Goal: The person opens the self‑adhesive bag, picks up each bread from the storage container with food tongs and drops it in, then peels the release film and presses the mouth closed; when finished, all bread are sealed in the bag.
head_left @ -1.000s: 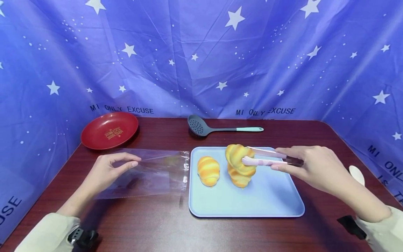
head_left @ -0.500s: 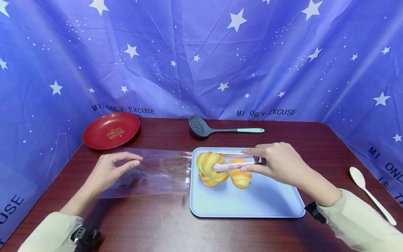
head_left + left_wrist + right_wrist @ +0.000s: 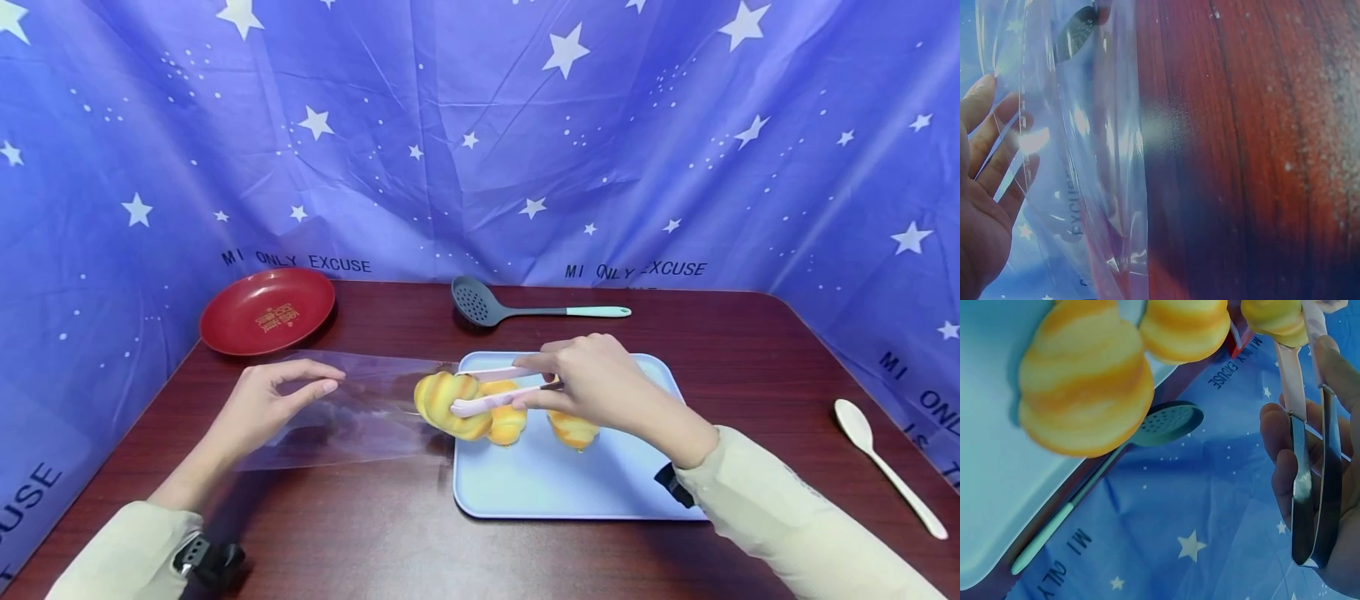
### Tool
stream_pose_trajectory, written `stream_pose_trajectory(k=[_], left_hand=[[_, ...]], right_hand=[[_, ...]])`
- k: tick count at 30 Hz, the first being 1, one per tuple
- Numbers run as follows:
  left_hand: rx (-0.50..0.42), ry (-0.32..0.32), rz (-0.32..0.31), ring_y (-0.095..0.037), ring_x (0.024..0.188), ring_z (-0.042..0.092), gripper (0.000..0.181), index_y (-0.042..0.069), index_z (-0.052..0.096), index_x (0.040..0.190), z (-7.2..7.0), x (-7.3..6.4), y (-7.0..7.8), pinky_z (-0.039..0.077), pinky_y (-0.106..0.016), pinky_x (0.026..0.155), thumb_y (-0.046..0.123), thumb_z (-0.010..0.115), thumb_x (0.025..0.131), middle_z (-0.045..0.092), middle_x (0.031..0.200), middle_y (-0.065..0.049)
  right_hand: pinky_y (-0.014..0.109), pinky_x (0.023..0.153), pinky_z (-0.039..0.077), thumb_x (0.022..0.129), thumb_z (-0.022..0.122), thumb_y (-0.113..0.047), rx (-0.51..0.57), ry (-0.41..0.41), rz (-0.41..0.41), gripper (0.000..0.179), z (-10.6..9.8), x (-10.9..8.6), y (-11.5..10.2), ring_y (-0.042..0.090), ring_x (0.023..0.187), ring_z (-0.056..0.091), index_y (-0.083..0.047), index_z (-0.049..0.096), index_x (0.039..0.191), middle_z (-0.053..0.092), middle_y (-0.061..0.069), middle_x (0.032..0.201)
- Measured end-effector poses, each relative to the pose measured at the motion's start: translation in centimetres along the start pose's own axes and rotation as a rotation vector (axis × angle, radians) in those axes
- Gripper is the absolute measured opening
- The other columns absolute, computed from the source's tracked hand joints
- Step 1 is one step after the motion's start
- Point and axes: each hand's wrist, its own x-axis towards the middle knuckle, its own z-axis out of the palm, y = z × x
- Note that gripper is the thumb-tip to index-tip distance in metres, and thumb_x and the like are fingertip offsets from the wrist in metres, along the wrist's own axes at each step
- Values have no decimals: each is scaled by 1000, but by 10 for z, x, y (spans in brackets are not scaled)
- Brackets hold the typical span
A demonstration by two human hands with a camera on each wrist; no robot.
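My right hand (image 3: 600, 379) grips a pair of pink-tipped metal tongs (image 3: 1300, 487), fingers and thumb on its two arms. Between the tips sits a twisted yellow bread roll (image 3: 450, 406), held above the tray's left edge at the mouth of a clear plastic bag (image 3: 352, 417). Whether the roll is inside the bag's mouth I cannot tell. At the bag's upper left side, my left hand (image 3: 270, 400) pinches the film between thumb and fingers. Two more bread rolls lie on the light blue tray (image 3: 592, 487); one roll (image 3: 573, 429) is partly behind the right hand, the other roll (image 3: 507, 425) behind the tongs.
A red plate (image 3: 266, 312) stands at the back left of the dark wooden table (image 3: 337, 533). Behind the tray lies a grey slotted spoon (image 3: 476, 302) with a mint handle. On the far right is a white spoon (image 3: 888, 467). A blue starry cloth (image 3: 450, 208) surrounds the table.
My right hand has carried the tongs and the twisted roll leftward across the tray to the bag's mouth. The left hand has stayed nearly in place, still pinching the bag.
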Motion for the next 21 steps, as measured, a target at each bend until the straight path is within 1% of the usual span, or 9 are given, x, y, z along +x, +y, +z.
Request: stream_pose_trajectory(k=[7, 12, 14, 17, 19, 21], left_hand=[[-27, 2, -15, 0, 88, 69, 22, 15, 79, 109, 0, 1, 0, 52, -14, 80, 5, 77, 90, 77, 98, 3], [-39, 4, -24, 0, 89, 69, 21, 14, 79, 109, 1, 1, 0, 52, -14, 80, 5, 76, 90, 77, 98, 2], [-44, 7, -25, 0, 89, 68, 21, 14, 79, 109, 2, 1, 0, 52, -14, 80, 5, 77, 90, 77, 98, 1], [-52, 11, -25, 1, 90, 68, 21, 13, 79, 109, 3, 1, 0, 52, -14, 81, 5, 77, 90, 77, 98, 0], [-60, 13, -30, 1, 90, 68, 21, 13, 79, 109, 3, 1, 1, 52, -14, 81, 5, 77, 90, 77, 98, 0], [-70, 15, -35, 1, 90, 68, 21, 13, 79, 109, 4, 1, 2, 52, -14, 80, 5, 77, 90, 77, 98, 0]], right_hand=[[24, 41, 25, 81, 81, -53, -18, -51, -9, 46, 8, 14, -6, 6, 46, 35, -17, 80, 109, 61, -9, 71], [23, 43, 29, 84, 78, -55, -18, -82, -8, 45, 16, 22, -13, 5, 48, 40, -19, 80, 111, 66, -8, 75], [22, 43, 30, 85, 77, -56, -30, -76, -17, 46, 19, 26, -18, 5, 49, 43, -19, 80, 111, 70, -7, 80], [23, 41, 28, 85, 76, -57, -45, -44, -34, 46, 24, 30, -24, 7, 48, 42, -19, 80, 110, 71, -6, 80], [23, 41, 28, 85, 75, -57, -40, -27, -37, 44, 29, 34, -28, 8, 48, 42, -19, 80, 107, 69, -7, 76], [24, 41, 29, 86, 74, -57, -27, -30, -28, 45, 34, 37, -32, 8, 48, 42, -19, 79, 108, 66, -8, 72]])
